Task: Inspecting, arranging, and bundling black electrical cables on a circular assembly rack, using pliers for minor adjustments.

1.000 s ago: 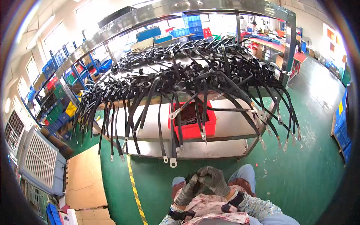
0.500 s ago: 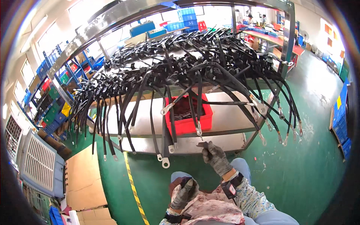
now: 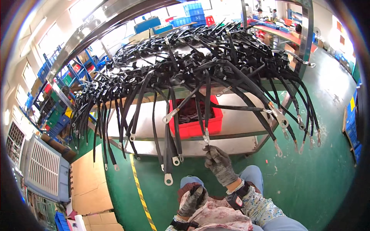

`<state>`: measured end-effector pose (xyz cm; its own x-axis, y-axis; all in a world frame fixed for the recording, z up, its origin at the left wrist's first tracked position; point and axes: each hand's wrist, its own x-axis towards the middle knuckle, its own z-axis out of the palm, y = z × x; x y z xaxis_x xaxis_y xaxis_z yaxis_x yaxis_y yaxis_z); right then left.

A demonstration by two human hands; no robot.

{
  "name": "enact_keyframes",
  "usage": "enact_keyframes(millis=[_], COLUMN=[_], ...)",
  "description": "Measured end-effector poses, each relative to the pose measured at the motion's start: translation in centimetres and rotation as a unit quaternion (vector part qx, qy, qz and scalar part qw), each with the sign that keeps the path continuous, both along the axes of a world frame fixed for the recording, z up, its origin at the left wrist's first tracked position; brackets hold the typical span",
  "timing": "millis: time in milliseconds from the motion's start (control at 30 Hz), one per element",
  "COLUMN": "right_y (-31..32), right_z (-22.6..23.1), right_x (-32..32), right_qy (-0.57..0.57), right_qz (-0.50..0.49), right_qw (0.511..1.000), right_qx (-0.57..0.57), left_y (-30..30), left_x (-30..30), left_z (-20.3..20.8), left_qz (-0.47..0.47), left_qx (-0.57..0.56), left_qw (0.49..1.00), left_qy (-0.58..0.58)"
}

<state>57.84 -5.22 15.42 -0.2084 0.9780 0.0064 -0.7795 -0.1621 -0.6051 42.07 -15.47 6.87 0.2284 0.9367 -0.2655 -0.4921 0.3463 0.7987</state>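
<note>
Black cables with metal ring lugs hang in a dense mass over the front edge of a metal rack shelf. My right hand, in a grey glove, is raised below them. Its thumb and fingers pinch a small dark piece right at the lower end of a hanging cable lug. Whether the piece touches the lug or encloses its tip I cannot tell. My left hand, also gloved, is curled low in front of my apron. Its fingers are closed, and what they may hold is hidden.
Behind the hanging cables a red bin with dark pieces inside stands on the lower shelf. Large lugs dangle near my knees. Cardboard sheets and a grey louvred unit are on the left. A blue crate stands far right.
My right hand has brought the small dark piece up against the hanging lug. The left hand stays curled low. The whole view has shifted slightly, and some hanging cables sit differently.
</note>
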Motion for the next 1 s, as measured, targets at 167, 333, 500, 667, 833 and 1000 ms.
enact_keyframes(millis=[167,333,500,667,833,1000], right_y=[0.0,0.6,0.4,2.4,3.5,3.3], right_z=[2.8,3.6,1.7,2.4,2.6,0.2], right_x=[-2.4,-5.3,-7.5,-6.3,-6.7,-6.1], right_qy=[-0.057,-0.033,-0.136,-0.193,-0.332,-0.333], right_qz=[0.012,-0.041,-0.117,-0.185,-0.188,-0.348], right_qw=[0.998,0.997,0.983,0.962,0.905,0.861], right_qx=[0.030,-0.047,0.031,0.053,0.187,0.162], left_y=[-0.9,-1.3,-1.4,-1.9,-3.0,-1.8], left_x=[0.4,0.2,-0.2,-0.9,-2.4,-1.9], left_z=[1.6,2.9,3.2,1.2,-8.3,-4.2], left_qz=[-0.003,0.010,0.033,0.012,0.003,-0.043], left_qx=[-0.110,-0.054,0.025,0.013,0.245,0.193], left_qw=[0.992,0.994,0.990,0.999,0.871,0.930], left_qy=[0.064,0.090,0.138,0.048,0.426,0.310])
